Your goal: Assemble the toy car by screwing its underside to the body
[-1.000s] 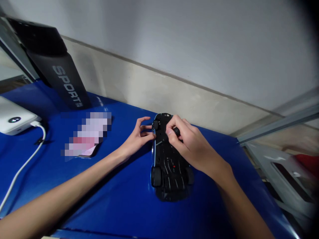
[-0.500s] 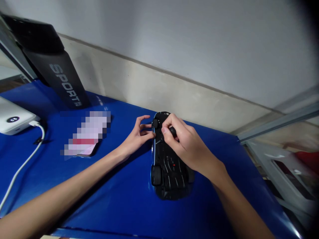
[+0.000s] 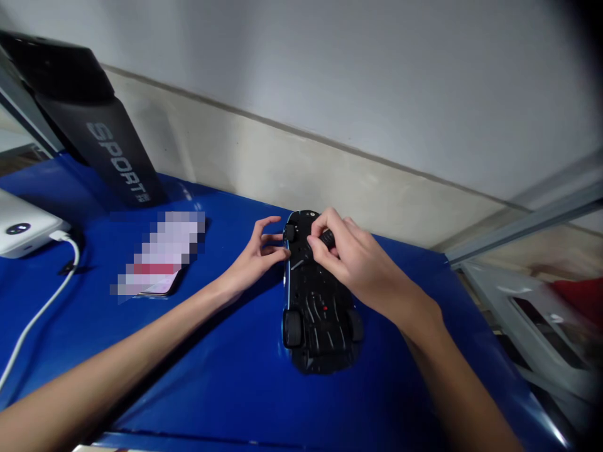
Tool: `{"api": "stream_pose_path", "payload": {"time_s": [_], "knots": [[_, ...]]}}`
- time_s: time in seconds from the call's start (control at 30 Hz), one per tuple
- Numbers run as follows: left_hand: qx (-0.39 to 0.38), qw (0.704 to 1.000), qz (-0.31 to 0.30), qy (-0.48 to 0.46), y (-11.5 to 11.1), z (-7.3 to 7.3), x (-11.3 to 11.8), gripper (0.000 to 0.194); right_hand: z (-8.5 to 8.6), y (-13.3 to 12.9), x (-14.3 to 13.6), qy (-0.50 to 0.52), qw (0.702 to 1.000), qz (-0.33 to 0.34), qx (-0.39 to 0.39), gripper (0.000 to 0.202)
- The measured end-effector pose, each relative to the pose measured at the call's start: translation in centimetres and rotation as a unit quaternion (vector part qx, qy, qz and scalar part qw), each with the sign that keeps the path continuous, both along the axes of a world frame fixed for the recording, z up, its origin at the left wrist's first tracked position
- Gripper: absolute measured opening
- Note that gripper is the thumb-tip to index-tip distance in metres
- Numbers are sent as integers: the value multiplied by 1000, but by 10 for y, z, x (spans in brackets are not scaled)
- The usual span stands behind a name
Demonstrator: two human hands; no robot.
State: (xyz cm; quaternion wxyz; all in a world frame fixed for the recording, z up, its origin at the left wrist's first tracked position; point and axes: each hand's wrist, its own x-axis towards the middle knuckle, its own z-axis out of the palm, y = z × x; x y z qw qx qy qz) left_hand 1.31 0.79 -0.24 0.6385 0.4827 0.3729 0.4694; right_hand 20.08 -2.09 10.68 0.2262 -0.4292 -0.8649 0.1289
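A toy car [image 3: 320, 339] lies upside down on the blue table, its black underside and wheels facing up. My left hand [image 3: 259, 254] is at the car's left side near the front wheel [image 3: 290, 233], fingers apart and fingertips touching the edge. Over the front half of the underside, my right hand [image 3: 351, 257] is closed on what looks like a small screwdriver [image 3: 326, 237] with a black ribbed handle. A thin metal shaft appears to slant down-left from it onto the underside. The fingers partly hide the handle and the right front wheel.
A black bottle marked SPORT [image 3: 113, 150] stands at the back left. A phone [image 3: 160, 285], blurred over, lies left of my hands. Beside it are a white power bank [image 3: 28, 229] and its white cable [image 3: 35, 320]. A wall [image 3: 301, 166] runs behind the blue table [image 3: 226, 389].
My right hand has turned slightly, and the black handle shows more between its fingers. My left hand stays at the car's side. The whole view has shifted slightly.
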Motion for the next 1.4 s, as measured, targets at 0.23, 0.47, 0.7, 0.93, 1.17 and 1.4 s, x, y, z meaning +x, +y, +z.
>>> {"api": "stream_pose_path", "payload": {"time_s": [0.23, 0.47, 0.7, 0.93, 1.17, 1.4], "knots": [[6, 1000, -4, 2, 0, 1, 0, 64, -1, -3, -9, -72, 989, 18, 125, 7], [3, 1000, -3, 9, 0, 1, 0, 64, 1, -3, -7, -51, 994, 5, 96, 7], [3, 1000, -10, -5, 2, -2, -1, 67, 2, -3, -8, -39, 995, 6, 86, 8], [4, 1000, -12, 2, 2, 1, -1, 67, 1, -2, -8, -28, 996, 14, 80, 10], [3, 1000, -12, 2, 1, 3, -1, 67, 0, 1, -8, -31, 996, 20, 87, 9], [11, 1000, -15, 17, 0, 4, -2, 66, -1, 3, -10, -32, 994, 24, 104, 8]]}}
